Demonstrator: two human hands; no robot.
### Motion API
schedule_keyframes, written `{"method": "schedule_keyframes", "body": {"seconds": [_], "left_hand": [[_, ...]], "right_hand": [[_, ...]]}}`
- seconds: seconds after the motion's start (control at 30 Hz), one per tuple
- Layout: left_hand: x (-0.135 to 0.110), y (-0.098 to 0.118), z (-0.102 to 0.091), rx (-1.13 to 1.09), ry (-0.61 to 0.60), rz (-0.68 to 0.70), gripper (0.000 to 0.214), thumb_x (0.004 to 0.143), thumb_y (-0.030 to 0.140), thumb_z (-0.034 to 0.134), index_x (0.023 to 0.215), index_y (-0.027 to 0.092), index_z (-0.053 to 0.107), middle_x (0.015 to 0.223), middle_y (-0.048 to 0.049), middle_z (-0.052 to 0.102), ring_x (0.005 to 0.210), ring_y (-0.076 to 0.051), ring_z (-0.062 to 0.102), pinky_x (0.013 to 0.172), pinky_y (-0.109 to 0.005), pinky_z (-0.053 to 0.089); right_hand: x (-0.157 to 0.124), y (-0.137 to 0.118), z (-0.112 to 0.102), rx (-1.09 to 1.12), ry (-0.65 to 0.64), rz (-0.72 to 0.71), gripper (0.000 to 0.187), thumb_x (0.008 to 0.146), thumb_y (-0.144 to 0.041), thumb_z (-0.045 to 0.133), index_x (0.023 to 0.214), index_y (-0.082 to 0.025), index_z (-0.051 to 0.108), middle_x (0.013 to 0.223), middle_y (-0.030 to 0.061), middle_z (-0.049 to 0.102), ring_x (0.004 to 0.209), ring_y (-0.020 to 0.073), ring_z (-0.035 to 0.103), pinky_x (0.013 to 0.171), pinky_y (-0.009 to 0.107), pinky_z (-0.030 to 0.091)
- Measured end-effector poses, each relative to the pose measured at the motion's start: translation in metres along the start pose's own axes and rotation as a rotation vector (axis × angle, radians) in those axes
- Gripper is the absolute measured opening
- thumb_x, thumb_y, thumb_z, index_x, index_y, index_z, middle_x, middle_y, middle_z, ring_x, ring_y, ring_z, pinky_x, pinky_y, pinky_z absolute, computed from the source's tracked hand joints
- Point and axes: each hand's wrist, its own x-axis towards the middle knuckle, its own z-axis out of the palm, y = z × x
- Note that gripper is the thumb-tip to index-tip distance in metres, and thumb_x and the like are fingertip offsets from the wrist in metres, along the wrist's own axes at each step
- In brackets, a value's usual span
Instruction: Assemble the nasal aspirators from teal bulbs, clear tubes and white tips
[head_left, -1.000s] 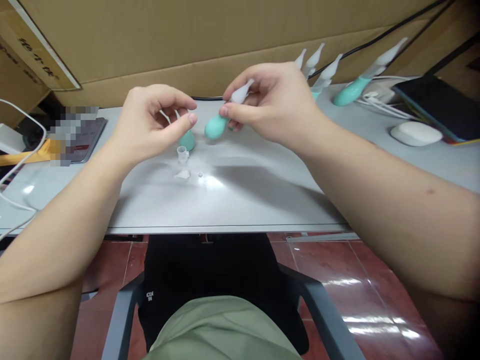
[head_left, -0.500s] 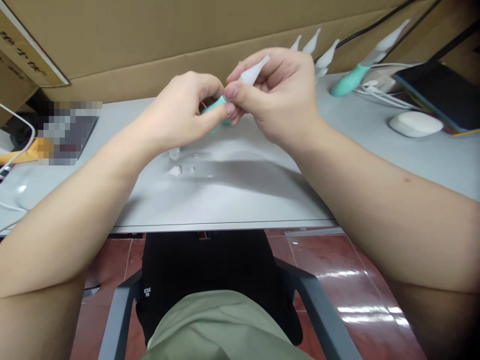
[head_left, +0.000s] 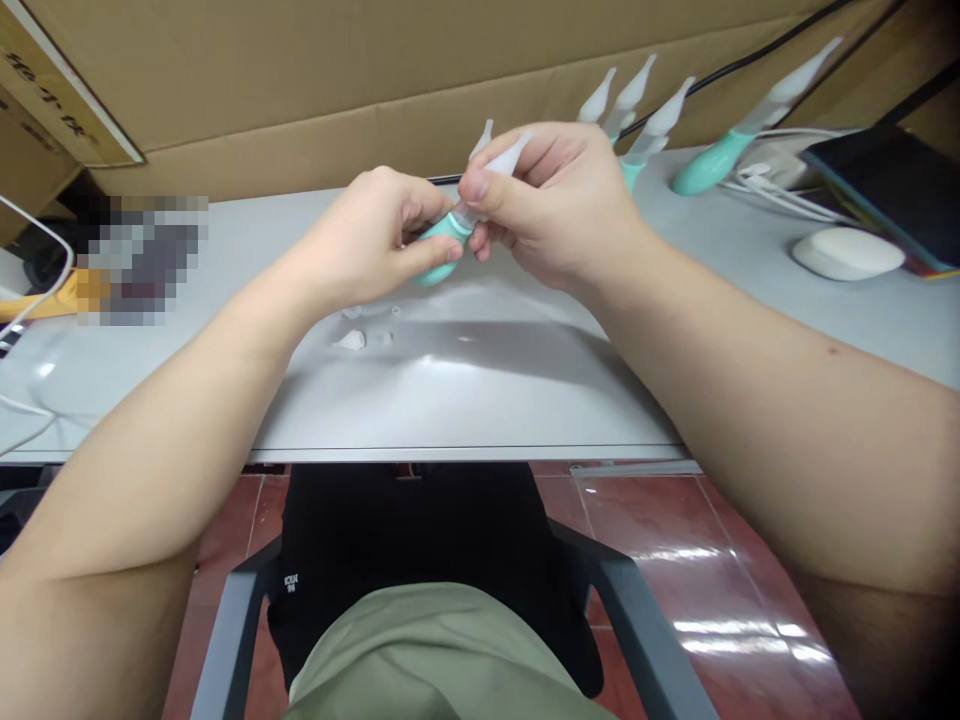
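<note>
Both hands meet above the grey table on one small device with a teal bulb and a white pointed tip. My left hand is closed around the teal bulb end. My right hand pinches the white tip between thumb and fingers. Just below the hands, small clear plastic parts lie loose on the table. Behind my right hand stand several more teal and white devices, leaning on the cardboard.
A cardboard wall runs along the table's back. At the right are another teal device, white cables, a white mouse and a dark notebook. A white cable loops at the left. A grey chair is below.
My left hand moved right and closed on the teal bulb, which only my right hand held a second ago. The two hands now grip the device together, slightly higher.
</note>
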Motion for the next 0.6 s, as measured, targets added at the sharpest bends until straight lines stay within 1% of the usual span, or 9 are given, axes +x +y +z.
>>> {"method": "schedule_keyframes", "body": {"seconds": [0.13, 0.27, 0.33, 0.4, 0.47, 0.53, 0.6], "left_hand": [[-0.005, -0.001, 0.005, -0.058, 0.112, 0.012, 0.027, 0.117, 0.051, 0.079, 0.119, 0.027, 0.092, 0.12, -0.0081, 0.095, 0.12, -0.033, 0.09, 0.1, -0.046, 0.072], [-0.007, 0.001, 0.009, -0.052, 0.144, -0.02, 0.022, 0.117, 0.043, 0.079, 0.126, 0.026, 0.091, 0.117, -0.0081, 0.094, 0.116, -0.032, 0.09, 0.097, -0.043, 0.073], [-0.007, 0.002, 0.009, 0.002, 0.155, -0.039, 0.017, 0.114, 0.036, 0.08, 0.123, 0.026, 0.09, 0.12, -0.0082, 0.094, 0.117, -0.031, 0.089, 0.1, -0.044, 0.073], [-0.006, 0.003, 0.007, 0.078, 0.164, -0.058, 0.013, 0.11, 0.028, 0.08, 0.119, 0.026, 0.091, 0.122, -0.0083, 0.095, 0.118, -0.032, 0.088, 0.105, -0.045, 0.072], [-0.005, 0.002, 0.005, 0.125, 0.172, -0.071, 0.014, 0.106, 0.025, 0.083, 0.117, 0.026, 0.092, 0.125, -0.009, 0.094, 0.119, -0.033, 0.088, 0.108, -0.047, 0.071], [-0.004, 0.0, 0.004, 0.129, 0.185, -0.078, 0.017, 0.103, 0.027, 0.085, 0.118, 0.027, 0.093, 0.131, -0.0103, 0.093, 0.118, -0.033, 0.087, 0.106, -0.047, 0.072], [-0.002, -0.002, 0.004, 0.139, 0.184, -0.076, 0.016, 0.103, 0.031, 0.088, 0.118, 0.028, 0.094, 0.135, -0.0113, 0.093, 0.12, -0.034, 0.088, 0.107, -0.048, 0.072]], "right_hand": [[0.0, 0.0, 0.0, 0.09, 0.043, 0.031, 0.048, 0.089, -0.041, 0.121, 0.094, -0.025, 0.076, 0.072, -0.0069, 0.073, 0.062, 0.0111, 0.067, 0.064, 0.027, 0.061], [0.004, 0.002, -0.008, 0.093, 0.049, 0.037, 0.047, 0.093, -0.043, 0.119, 0.095, -0.026, 0.075, 0.073, -0.0074, 0.071, 0.063, 0.0117, 0.067, 0.063, 0.028, 0.059], [0.009, 0.003, -0.011, 0.085, 0.073, 0.015, 0.047, 0.094, -0.042, 0.119, 0.094, -0.026, 0.074, 0.075, -0.0072, 0.07, 0.062, 0.0118, 0.067, 0.059, 0.028, 0.057], [0.014, 0.001, -0.012, 0.076, 0.149, -0.04, 0.045, 0.098, -0.037, 0.117, 0.092, -0.026, 0.074, 0.075, -0.007, 0.07, 0.058, 0.0105, 0.065, 0.054, 0.027, 0.054], [0.017, -0.008, -0.012, 0.055, 0.188, -0.055, 0.038, 0.107, -0.028, 0.11, 0.089, -0.024, 0.075, 0.075, -0.0039, 0.075, 0.057, 0.0106, 0.066, 0.052, 0.026, 0.054], [0.017, -0.021, -0.011, 0.01, 0.164, -0.013, 0.035, 0.111, -0.016, 0.1, 0.085, -0.023, 0.077, 0.075, 0.001, 0.079, 0.056, 0.0125, 0.069, 0.049, 0.027, 0.054], [0.013, -0.032, -0.009, -0.091, 0.106, 0.031, 0.035, 0.109, -0.009, 0.095, 0.081, -0.023, 0.079, 0.075, 0.0032, 0.081, 0.057, 0.0145, 0.071, 0.049, 0.029, 0.055]]}}
